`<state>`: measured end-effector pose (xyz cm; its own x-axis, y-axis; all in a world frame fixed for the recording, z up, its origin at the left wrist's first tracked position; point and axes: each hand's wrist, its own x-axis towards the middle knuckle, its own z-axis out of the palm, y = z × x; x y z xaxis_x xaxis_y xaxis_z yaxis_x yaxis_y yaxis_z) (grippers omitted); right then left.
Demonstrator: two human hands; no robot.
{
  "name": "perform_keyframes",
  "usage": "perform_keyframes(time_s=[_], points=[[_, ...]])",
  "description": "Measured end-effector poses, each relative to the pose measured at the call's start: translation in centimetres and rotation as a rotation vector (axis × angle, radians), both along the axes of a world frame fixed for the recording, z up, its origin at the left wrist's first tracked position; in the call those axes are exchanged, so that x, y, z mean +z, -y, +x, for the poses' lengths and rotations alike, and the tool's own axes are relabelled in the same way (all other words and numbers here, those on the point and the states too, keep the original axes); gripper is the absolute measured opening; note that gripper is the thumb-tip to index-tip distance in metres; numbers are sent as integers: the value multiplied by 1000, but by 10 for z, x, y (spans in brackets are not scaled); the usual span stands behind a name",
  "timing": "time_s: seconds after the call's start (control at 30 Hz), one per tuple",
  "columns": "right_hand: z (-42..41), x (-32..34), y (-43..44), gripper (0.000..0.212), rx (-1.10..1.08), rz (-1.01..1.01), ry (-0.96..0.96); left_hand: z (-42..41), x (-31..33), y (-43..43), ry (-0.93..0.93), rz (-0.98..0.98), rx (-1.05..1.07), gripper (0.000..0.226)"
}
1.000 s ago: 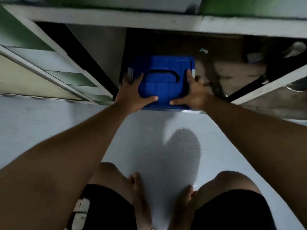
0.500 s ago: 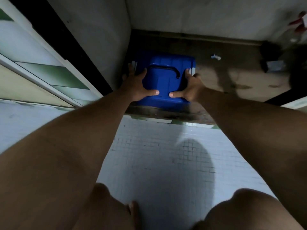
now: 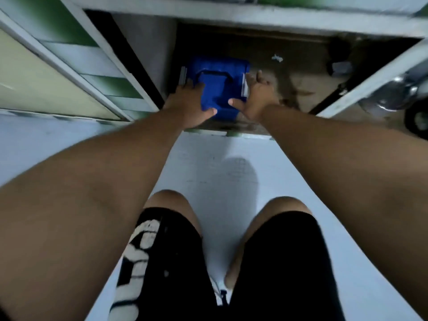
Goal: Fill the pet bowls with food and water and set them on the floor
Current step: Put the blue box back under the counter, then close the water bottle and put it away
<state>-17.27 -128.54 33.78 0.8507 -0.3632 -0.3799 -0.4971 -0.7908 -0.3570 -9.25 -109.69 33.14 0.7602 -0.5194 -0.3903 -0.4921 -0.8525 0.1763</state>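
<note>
Since no pet bowls are in sight, the task looks barely begun: a blue lidded box (image 3: pixel 217 89) sits inside the low cabinet (image 3: pixel 208 11), with the left hand (image 3: pixel 187 105) spread flat on its left side and the right hand (image 3: pixel 254 98) splayed against its right edge, neither one gripping

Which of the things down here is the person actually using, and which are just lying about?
In use:
blue lidded box in the low cupboard
left hand, resting on its lid
right hand, at its right edge

Lying about:
white scrap on the cupboard floor
small grey object
shiny metal vessel, far right
</note>
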Motion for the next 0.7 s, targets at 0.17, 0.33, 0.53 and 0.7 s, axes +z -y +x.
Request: perform_keyframes(time_s=[0.17,0.33,0.53,0.7], points=[[-62,134,-15,84,-121,203,145,-64,135,-10,-23,-93,-14,85],[-128,255,-17,79,-160,248,247,-114,280,0,43,-236,-121,73],[-166,374,15,81,-319,245,448,-122,411,27,143,-406,-237,76],[-173,447,55,79,-465,179,577,-108,465,66,101,-514,-217,71]])
